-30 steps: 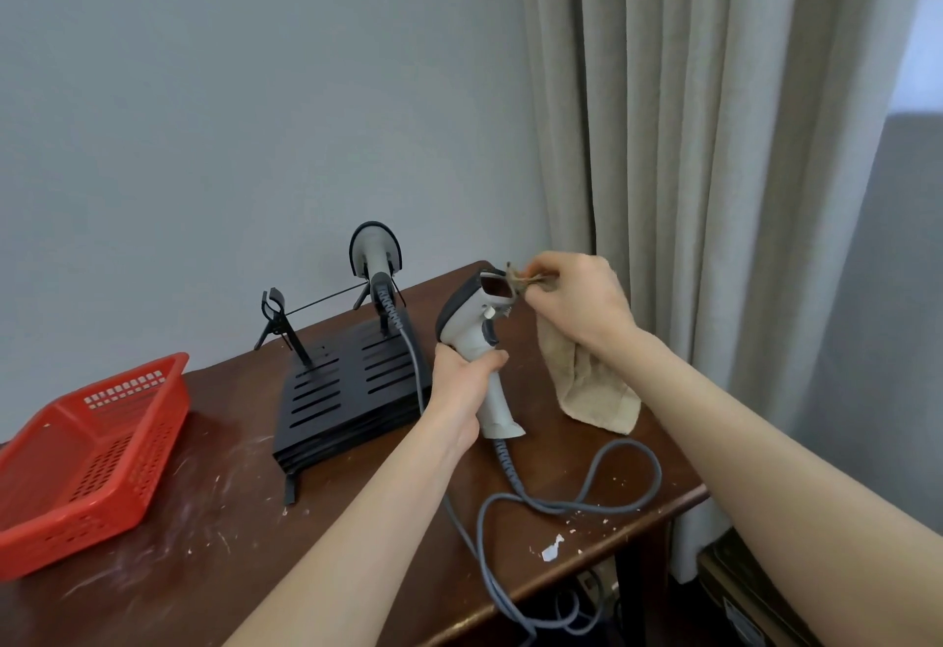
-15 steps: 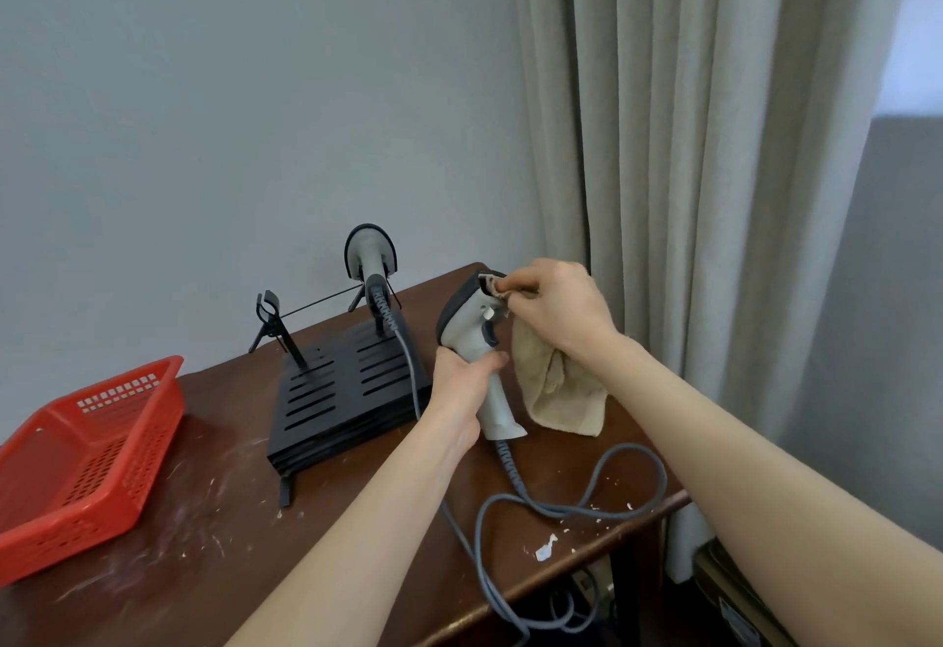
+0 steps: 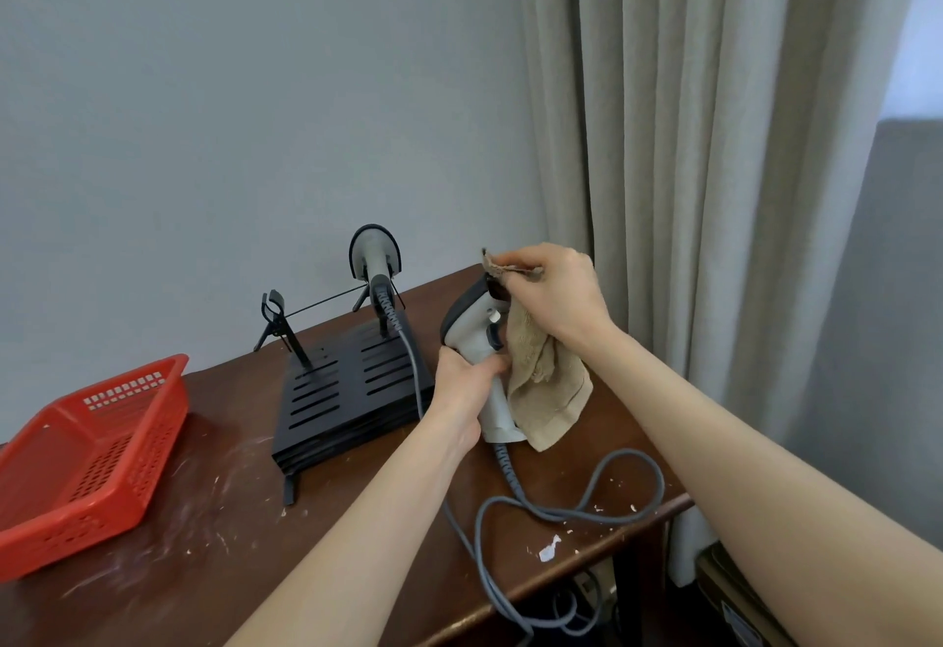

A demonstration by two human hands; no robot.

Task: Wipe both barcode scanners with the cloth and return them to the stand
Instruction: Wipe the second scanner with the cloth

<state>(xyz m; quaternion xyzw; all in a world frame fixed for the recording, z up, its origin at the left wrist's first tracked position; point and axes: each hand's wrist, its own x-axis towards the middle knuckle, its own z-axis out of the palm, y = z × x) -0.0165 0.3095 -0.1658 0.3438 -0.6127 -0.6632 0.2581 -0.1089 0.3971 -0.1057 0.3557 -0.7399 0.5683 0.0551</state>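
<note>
left hand (image 3: 467, 386): fingers and thumb are curled round the grip of the held scanner (image 3: 474, 325); this hold is the same as half a second ago.
right hand (image 3: 556, 294): fingertips pinch the cloth (image 3: 546, 386) against the top front of the held scanner's head.
held scanner: upright and off the table (image 3: 204, 544), above its right side and near the back right corner; it has barely moved since the earlier frames.
cloth: a frayed corner now sticks up past the fingertips and above the scanner's head, where half a second ago only a small bit showed at the front. the rest hangs down beside the grip and touches it, whereas a second ago it hung away to the right.
second scanner (image 3: 375, 253): sits in the stand (image 3: 352, 386), head up, unchanged.
stand: black and slotted, at the back edge of the table just left of the held scanner; its left holder is free.
cables (image 3: 587, 503): grey, looping over the table near the front right corner and dropping over the front edge.
basket (image 3: 92, 457): red, at the table's left edge, well apart from the stand.
curtain (image 3: 689, 136): beige, hanging behind the right edge.
</note>
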